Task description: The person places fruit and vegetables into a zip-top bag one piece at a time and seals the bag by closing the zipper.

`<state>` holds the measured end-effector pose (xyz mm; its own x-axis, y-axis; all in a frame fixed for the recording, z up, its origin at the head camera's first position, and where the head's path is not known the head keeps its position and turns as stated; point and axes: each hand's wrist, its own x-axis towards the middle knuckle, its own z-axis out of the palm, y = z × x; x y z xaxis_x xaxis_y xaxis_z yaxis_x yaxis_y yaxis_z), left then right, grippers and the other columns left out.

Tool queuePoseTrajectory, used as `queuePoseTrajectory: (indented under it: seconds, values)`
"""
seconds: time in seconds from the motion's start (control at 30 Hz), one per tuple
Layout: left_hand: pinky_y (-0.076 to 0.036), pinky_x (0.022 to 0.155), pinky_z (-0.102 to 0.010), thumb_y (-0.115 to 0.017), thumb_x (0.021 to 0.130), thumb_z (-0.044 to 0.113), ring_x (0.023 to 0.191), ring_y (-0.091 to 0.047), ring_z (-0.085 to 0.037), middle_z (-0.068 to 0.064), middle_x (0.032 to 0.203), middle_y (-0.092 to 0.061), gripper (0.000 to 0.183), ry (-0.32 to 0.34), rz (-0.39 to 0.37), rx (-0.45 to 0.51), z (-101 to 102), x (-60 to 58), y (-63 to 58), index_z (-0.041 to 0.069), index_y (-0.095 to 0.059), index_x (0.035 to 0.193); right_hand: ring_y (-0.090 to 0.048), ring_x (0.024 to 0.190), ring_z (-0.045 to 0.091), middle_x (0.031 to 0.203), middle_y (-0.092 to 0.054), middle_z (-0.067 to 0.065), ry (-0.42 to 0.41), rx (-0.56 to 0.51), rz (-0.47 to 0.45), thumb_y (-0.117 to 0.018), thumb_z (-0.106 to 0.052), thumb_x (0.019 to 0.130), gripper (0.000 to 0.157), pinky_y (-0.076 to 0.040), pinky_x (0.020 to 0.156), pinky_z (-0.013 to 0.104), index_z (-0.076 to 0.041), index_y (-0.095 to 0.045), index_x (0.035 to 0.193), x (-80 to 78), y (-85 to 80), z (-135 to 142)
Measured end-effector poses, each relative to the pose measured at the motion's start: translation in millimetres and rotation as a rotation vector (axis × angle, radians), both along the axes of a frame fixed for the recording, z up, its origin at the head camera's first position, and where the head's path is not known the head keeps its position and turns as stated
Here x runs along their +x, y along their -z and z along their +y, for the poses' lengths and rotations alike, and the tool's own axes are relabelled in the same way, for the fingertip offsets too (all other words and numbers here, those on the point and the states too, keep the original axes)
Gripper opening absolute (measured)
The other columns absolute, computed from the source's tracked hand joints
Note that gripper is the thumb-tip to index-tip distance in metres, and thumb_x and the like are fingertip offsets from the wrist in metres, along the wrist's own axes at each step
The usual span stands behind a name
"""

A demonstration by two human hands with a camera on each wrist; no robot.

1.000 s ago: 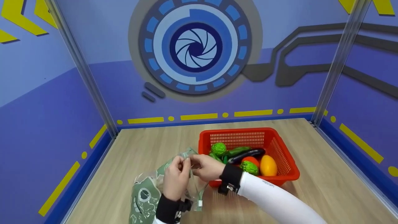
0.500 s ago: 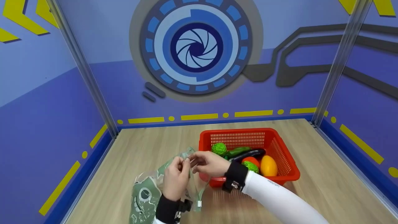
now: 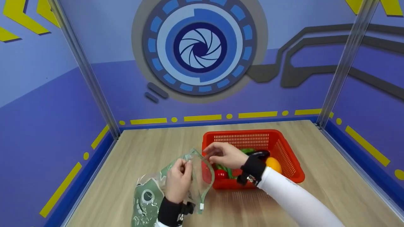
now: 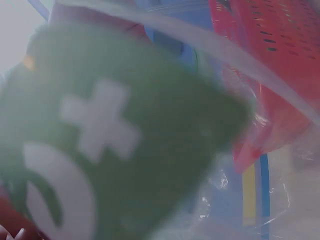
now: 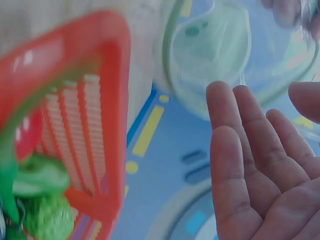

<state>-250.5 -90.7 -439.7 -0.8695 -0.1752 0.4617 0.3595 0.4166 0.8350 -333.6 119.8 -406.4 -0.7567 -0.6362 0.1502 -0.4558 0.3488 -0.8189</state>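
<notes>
A clear and green zip bag (image 3: 148, 198) with a printed face stands at the left, its mouth spread open toward the basket. Its white slider (image 3: 201, 206) hangs at the lower end of the mouth. My left hand (image 3: 179, 183) pinches the bag near its mouth, thumb against curled fingers. My right hand (image 3: 228, 156) is over the left side of the red basket (image 3: 288, 157), holding nothing. In the right wrist view its fingers (image 5: 227, 170) are extended, fingertips near the bag's rim. The left wrist view is mostly filled by the bag's green print (image 4: 165, 125).
Inside the basket lie a red tomato (image 3: 221, 174), a dark eggplant (image 3: 261, 154), a yellow mango-like fruit (image 3: 274, 165) and several green vegetables, partly hidden by my right hand. Printed panels (image 3: 202, 110) enclose the wooden table (image 3: 151, 145) at the back and sides.
My right hand has let go of the bag's edge and moved right, over the basket. The bag's mouth now shows wider. My left hand has stayed in place.
</notes>
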Motion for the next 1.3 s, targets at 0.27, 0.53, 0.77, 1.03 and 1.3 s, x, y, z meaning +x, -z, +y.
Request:
queuePoseTrajectory:
  seconds: [0.27, 0.53, 0.77, 1.03, 1.3]
  values:
    - [-0.034, 0.048, -0.019, -0.062, 0.098, 0.008, 0.051, -0.042, 0.000, 0.008, 0.061, -0.043, 0.025, -0.011, 0.037, -0.024, -1, -1.6, 3.8, 0.010, -0.052, 0.076, -0.071, 0.105, 0.027, 0.114, -0.074, 0.010, 0.123, 0.107, 0.050, -0.065, -0.011, 0.099, 0.021, -0.057, 0.096, 0.045, -0.010, -0.068, 0.120, -16.0, -1.5, 37]
    - [-0.033, 0.050, -0.018, -0.063, 0.099, 0.010, 0.053, -0.041, -0.002, 0.007, 0.062, -0.042, 0.024, -0.022, 0.010, -0.016, -2, 1.1, 3.5, 0.011, -0.053, 0.077, -0.069, 0.105, 0.026, 0.113, -0.073, 0.011, 0.263, 0.264, 0.114, -0.066, -0.010, 0.098, 0.017, -0.055, 0.095, 0.048, -0.010, -0.070, 0.115, -36.5, 15.2, 78]
    - [-0.034, 0.049, -0.019, -0.062, 0.100, 0.011, 0.053, -0.042, -0.003, 0.006, 0.063, -0.042, 0.023, -0.014, -0.015, -0.013, -3, 2.4, 3.7, 0.010, -0.053, 0.078, -0.068, 0.103, 0.027, 0.112, -0.073, 0.011, 0.323, 0.367, 0.131, -0.073, -0.018, 0.096, 0.017, -0.055, 0.091, 0.048, -0.012, -0.072, 0.111, -48.0, 31.9, 104]
    - [-0.034, 0.050, -0.020, -0.061, 0.100, 0.009, 0.053, -0.043, -0.005, 0.006, 0.063, -0.042, 0.023, -0.018, -0.043, -0.018, -4, 2.1, 4.5, 0.011, -0.053, 0.079, -0.068, 0.089, 0.016, 0.100, -0.075, 0.002, 0.223, 0.478, 0.143, -0.080, -0.032, 0.090, 0.029, -0.057, 0.085, 0.042, -0.009, -0.075, 0.107, -46.7, 51.4, 104]
    - [-0.034, 0.049, -0.020, -0.060, 0.100, 0.008, 0.054, -0.042, -0.005, 0.006, 0.064, -0.042, 0.021, -0.021, -0.038, -0.017, -6, 3.0, 4.5, 0.011, -0.054, 0.080, -0.064, 0.080, 0.012, 0.092, -0.074, -0.002, 0.163, 0.679, 0.146, -0.083, -0.047, 0.083, 0.040, -0.057, 0.079, 0.040, -0.012, -0.076, 0.102, -40.8, 57.0, 97]
